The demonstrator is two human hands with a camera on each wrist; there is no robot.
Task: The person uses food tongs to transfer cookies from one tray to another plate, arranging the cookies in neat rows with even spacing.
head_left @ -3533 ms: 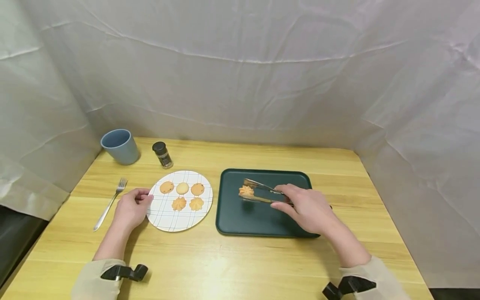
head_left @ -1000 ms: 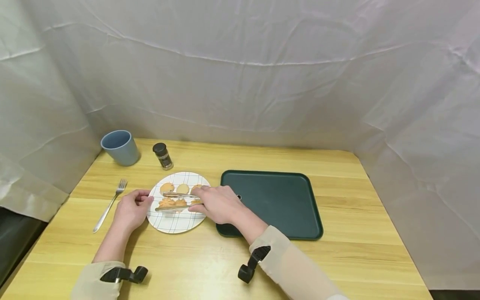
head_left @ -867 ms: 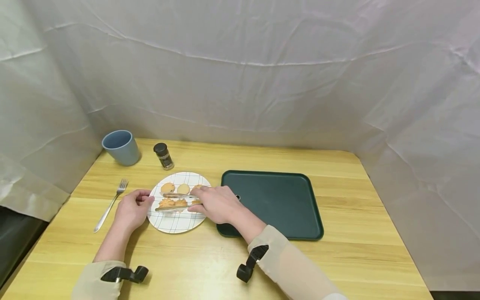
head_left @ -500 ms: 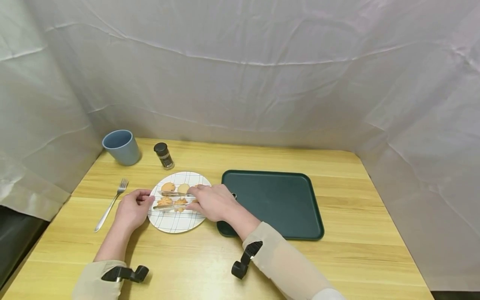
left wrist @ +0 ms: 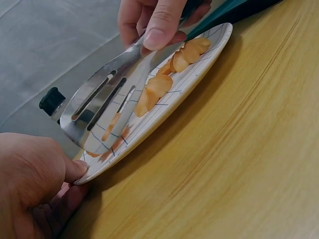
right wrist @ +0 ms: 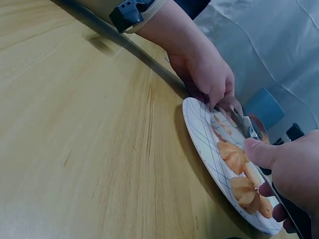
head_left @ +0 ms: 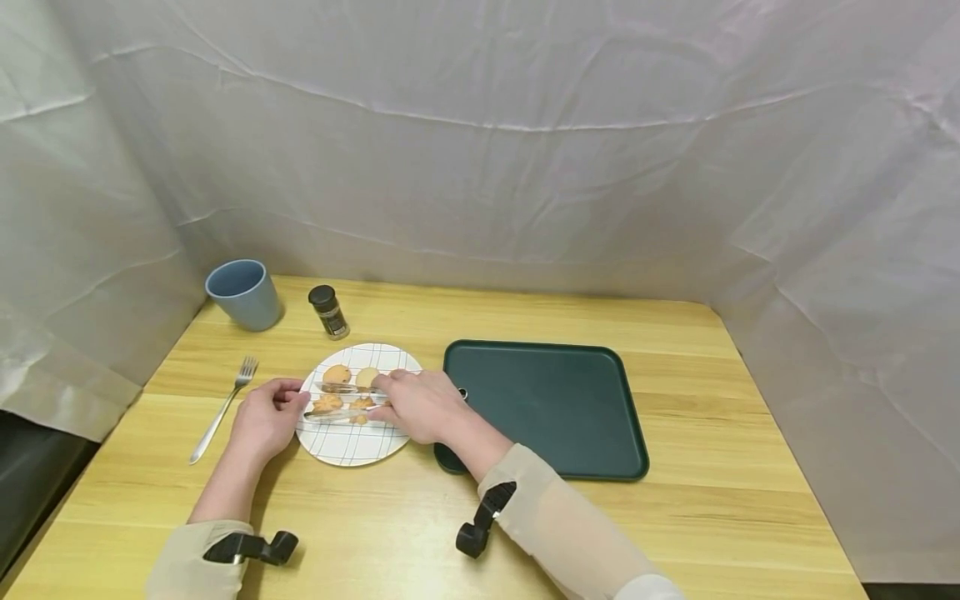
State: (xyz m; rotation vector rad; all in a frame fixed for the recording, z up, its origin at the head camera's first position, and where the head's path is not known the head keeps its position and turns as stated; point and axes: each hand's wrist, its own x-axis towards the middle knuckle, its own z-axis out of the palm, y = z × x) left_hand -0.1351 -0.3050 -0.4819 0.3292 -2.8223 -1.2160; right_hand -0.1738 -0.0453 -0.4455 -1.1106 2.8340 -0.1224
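Observation:
My left hand [head_left: 266, 421] pinches the left rim of a round white checked plate [head_left: 348, 450]; in the left wrist view the thumb lies on top of the rim and fingers are below. In my right hand [head_left: 423, 406] is a pair of metal tongs [left wrist: 94, 89] with slotted heads, reaching across the plate from the right. A flower-shaped cookie [head_left: 327, 403] lies between the tong heads at the plate's left side. Several other cookies, round ones [head_left: 337, 374] and ridged flower-shaped ones [right wrist: 233, 156], sit on the plate, some partly hidden by the tongs and right hand.
Right of the plate lies a dark green tray [head_left: 547, 408], the right forearm crossing its near left corner. A fork [head_left: 223, 410] lies left of the left hand. Behind the plate stand a blue cup [head_left: 243, 294] and a black-capped spice jar [head_left: 328, 312].
Since the oldest frame, the right hand has carried a flower-shaped cookie in the tongs from the tray left to the plate. Over the last second, tongs and cookie shifted slightly left. The left hand stays put.

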